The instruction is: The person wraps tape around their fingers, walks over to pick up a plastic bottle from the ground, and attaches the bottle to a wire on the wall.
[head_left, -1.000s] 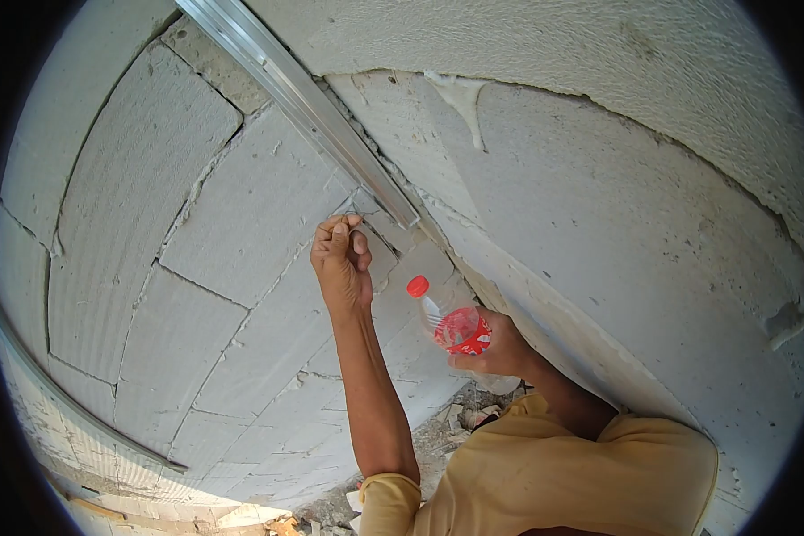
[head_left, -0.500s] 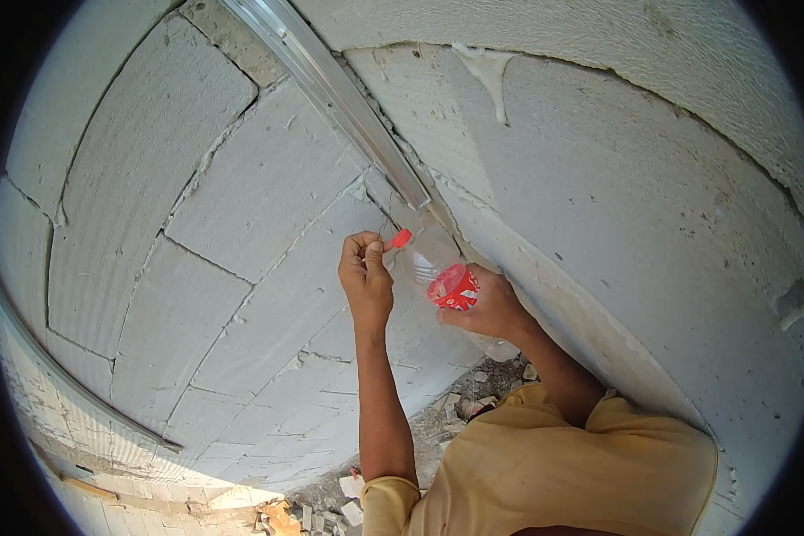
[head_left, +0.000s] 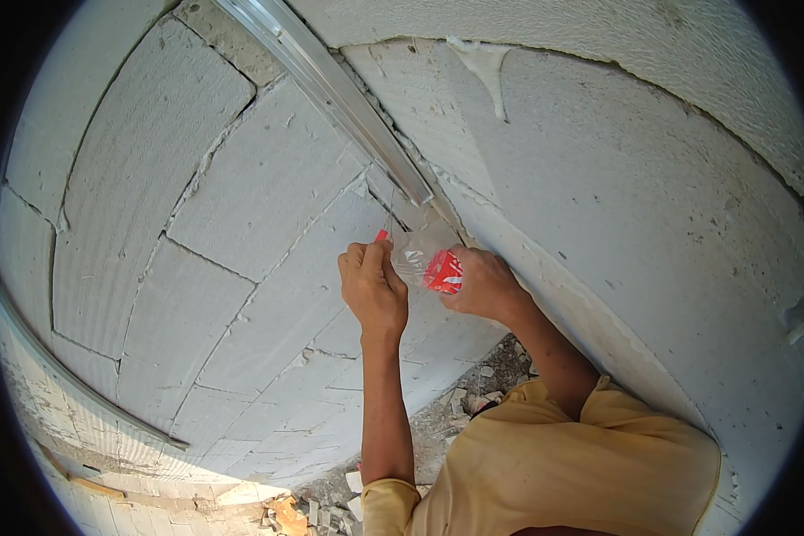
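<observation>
A clear plastic bottle (head_left: 413, 255) with a red-and-white label (head_left: 443, 272) is held in my right hand (head_left: 484, 280), its fingers wrapped round the label area. My left hand (head_left: 375, 284) is closed at the neck end, where a red bottle cap (head_left: 382, 235) shows just above the fingertips. My left fingers partly hide the cap and neck. A thin string or wire (head_left: 391, 211) runs upward from near the cap, close to the lower end of a metal profile (head_left: 366, 121).
Pale block walls (head_left: 205, 313) meet in a corner along the profile. A curved-looking metal strip (head_left: 89, 389) lies along the left wall. Block rubble (head_left: 330, 514) covers the ground below. Hardened foam (head_left: 485, 71) hangs from a joint on the right wall.
The bottle has turned, its neck swinging left toward my left hand. My left hand has closed in on the cap, and my right hand has shifted slightly up.
</observation>
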Demonstrator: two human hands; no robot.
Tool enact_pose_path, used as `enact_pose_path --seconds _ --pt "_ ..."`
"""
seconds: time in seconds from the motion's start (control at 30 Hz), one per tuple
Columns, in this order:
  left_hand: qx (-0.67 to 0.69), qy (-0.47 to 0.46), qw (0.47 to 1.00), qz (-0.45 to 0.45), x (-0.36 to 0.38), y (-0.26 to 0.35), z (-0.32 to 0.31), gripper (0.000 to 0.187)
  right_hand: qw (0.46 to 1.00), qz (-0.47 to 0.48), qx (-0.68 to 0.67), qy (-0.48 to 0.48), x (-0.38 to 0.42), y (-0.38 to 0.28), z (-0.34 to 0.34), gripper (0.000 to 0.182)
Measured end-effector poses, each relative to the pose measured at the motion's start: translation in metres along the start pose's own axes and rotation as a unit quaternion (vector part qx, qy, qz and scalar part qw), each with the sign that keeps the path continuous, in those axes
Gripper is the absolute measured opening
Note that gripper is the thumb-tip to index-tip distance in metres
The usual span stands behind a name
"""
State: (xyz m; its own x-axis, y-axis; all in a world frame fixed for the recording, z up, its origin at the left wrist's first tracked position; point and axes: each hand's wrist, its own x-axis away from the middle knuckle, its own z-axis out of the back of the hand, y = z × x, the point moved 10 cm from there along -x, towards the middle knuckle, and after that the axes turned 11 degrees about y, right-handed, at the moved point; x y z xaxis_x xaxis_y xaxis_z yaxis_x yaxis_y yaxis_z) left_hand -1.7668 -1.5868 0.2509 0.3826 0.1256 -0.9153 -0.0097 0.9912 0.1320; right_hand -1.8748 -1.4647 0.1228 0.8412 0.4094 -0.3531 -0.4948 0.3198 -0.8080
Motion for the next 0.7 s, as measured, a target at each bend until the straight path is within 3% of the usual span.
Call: enact_pose_path --seconds 0.07,0.17,0.23,0.27,0.33,0.37,0.43,0.63,0.7 --pt "-0.017 -0.01 1.0 -0.01 0.001 -0.003 -0.005 0.014 1.0 -0.001 -0.003 0.01 -0.006 -0.001 -0.002 0.057" --pt "0.085 0.06 0.992 0.065 0.004 -0.032 -0.001 0.008 0.999 -0.005 -0.012 0.034 -0.003 -0.002 -0.005 0.058" --pt "0.216 0.02 0.933 0.288 0.027 -0.07 -0.019 0.008 0.999 -0.007 -0.02 0.05 -0.001 0.0 -0.011 0.059" --pt "0.214 0.021 0.933 0.288 0.029 -0.068 -0.02 0.008 0.997 0.001 -0.031 0.069 0.001 0.001 -0.012 0.059" --pt "0.271 0.045 0.876 0.397 0.044 -0.08 -0.026 0.012 0.995 0.007 -0.041 0.086 0.003 0.006 -0.018 0.059" --pt "0.27 0.045 0.876 0.398 0.045 -0.082 -0.028 0.012 0.995 0.006 -0.043 0.092 0.004 0.009 -0.019 0.06" --pt "0.32 0.041 0.795 0.514 0.063 -0.098 -0.042 0.013 0.994 0.003 -0.046 0.101 0.003 0.013 -0.021 0.06" --pt "0.206 -0.112 0.841 0.487 0.044 -0.098 -0.044 0.02 0.989 0.03 -0.051 0.138 0.003 0.015 -0.018 0.063" --pt "0.205 -0.126 0.837 0.492 0.042 -0.103 -0.045 0.021 0.99 0.021 -0.062 0.126 0.004 0.016 -0.023 0.064"
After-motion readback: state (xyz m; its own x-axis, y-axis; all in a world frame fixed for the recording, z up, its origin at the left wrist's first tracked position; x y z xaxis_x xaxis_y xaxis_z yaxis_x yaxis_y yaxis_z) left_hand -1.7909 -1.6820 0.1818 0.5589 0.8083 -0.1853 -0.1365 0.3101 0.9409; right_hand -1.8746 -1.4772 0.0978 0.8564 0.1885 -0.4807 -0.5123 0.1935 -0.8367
